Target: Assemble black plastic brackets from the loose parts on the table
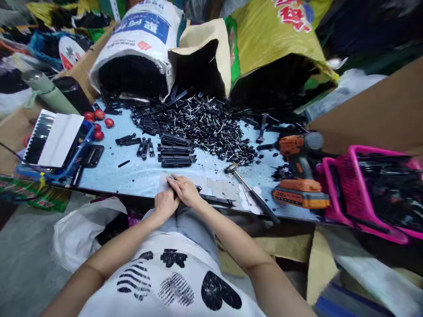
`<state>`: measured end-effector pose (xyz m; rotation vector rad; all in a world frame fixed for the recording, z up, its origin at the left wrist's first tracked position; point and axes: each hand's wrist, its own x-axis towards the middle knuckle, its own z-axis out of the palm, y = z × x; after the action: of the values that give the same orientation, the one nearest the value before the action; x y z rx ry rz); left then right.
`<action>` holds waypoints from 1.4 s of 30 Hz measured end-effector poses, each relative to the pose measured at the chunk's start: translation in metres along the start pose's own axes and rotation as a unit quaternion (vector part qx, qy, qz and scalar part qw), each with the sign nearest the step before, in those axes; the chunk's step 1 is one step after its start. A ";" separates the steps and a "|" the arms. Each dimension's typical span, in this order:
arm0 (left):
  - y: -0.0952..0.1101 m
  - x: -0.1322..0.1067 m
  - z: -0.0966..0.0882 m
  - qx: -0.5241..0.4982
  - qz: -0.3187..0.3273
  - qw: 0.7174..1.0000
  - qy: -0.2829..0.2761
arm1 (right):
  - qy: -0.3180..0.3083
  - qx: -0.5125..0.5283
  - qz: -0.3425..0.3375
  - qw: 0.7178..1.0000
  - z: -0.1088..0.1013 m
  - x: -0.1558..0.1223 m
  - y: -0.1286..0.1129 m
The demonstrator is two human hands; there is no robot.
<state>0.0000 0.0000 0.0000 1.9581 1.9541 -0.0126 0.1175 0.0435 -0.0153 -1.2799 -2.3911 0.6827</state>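
My left hand (166, 203) is closed at the front edge of the table, its fingers wrapped round a black plastic part (198, 188). My right hand (185, 190) lies against it, fingers bent over the same part, whose end shows beside the right knuckles. Most of that part is hidden by my fingers. Right of my hands, a long black plastic piece (216, 201) lies along the edge. Farther back is a stack of long black pieces (176, 151), with small black clips (145, 148) to its left. A hammer (253, 193) rests to the right.
A heap of small black parts with metal pins (208, 125) spreads before the open sacks (142, 35). An orange cordless drill (299, 171) and pink baskets (360, 189) stand at right. A blue tray (74, 154) and red fruits (99, 114) are at left.
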 end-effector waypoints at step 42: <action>-0.010 -0.048 -0.059 -0.312 0.481 0.813 0.102 | -0.037 0.157 -0.248 0.955 -0.066 -0.092 -0.006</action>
<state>-0.0266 -0.0313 0.0652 2.2335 0.6648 0.9922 0.1961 -0.0201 0.0355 -0.5039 -2.3930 0.9077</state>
